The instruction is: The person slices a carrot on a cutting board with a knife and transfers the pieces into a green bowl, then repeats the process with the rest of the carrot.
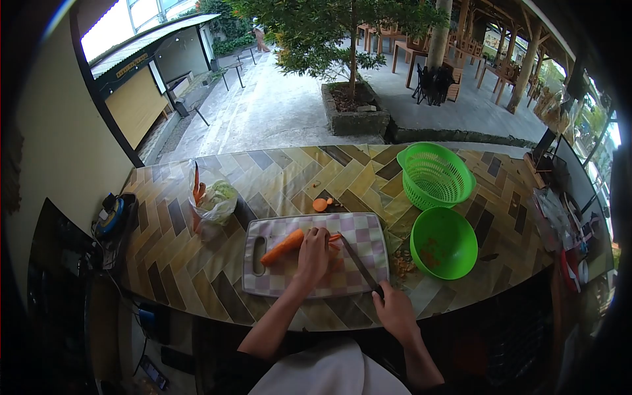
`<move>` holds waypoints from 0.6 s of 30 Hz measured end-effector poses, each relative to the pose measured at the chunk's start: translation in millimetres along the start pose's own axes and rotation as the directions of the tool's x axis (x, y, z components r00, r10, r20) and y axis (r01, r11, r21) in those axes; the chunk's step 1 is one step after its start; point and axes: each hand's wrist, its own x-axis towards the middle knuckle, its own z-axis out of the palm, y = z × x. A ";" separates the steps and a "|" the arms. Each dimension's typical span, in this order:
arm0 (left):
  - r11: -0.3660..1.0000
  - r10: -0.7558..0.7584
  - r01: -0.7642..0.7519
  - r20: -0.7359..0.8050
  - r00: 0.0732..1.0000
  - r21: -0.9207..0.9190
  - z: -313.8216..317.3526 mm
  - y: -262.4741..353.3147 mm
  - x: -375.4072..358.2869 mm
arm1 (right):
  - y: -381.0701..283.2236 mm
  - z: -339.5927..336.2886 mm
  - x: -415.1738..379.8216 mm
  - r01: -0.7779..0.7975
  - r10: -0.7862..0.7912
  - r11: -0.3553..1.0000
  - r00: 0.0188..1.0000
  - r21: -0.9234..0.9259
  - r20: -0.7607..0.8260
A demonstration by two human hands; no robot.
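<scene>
A checkered pink-and-white cutting board (270, 283) lies on the table in front of me. My left hand (314, 253) is closed over it, fingertips pressing down on thin carrot pieces (335, 237), partly hidden by the fingers. A larger peeled carrot (282, 248) rests left of that hand, close to it. My right hand (395, 308) is wrapped round the handle of a knife (357, 261). Its blade slants up and left across the board, its tip beside the carrot pieces. Behind the board sit a carrot end slice (320, 205) and smaller bits.
On the right stand a green colander (436, 175) and a green bowl (444, 243) with orange bits inside. Peelings (403, 261) lie between board and bowl. A plastic bag (214, 203) of vegetables is at the left. Assorted items (559, 217) crowd the right edge.
</scene>
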 end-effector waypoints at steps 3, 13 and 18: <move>1.000 -0.001 0.001 -0.003 1.000 0.024 3.9 -4.8 4.2 | -0.6 -1.7 -0.9 -0.016 0.016 1.000 1.000 0.003 0.007; 0.997 0.062 -0.063 0.029 0.998 0.046 3.0 -12.2 0.5 | -2.0 -4.3 -1.8 -0.051 0.049 0.998 0.998 0.037 0.042; 0.994 0.108 -0.108 0.004 0.994 -0.004 -8.6 7.0 -3.3 | 1.9 -3.6 -2.0 -0.049 0.047 0.997 0.998 0.065 0.034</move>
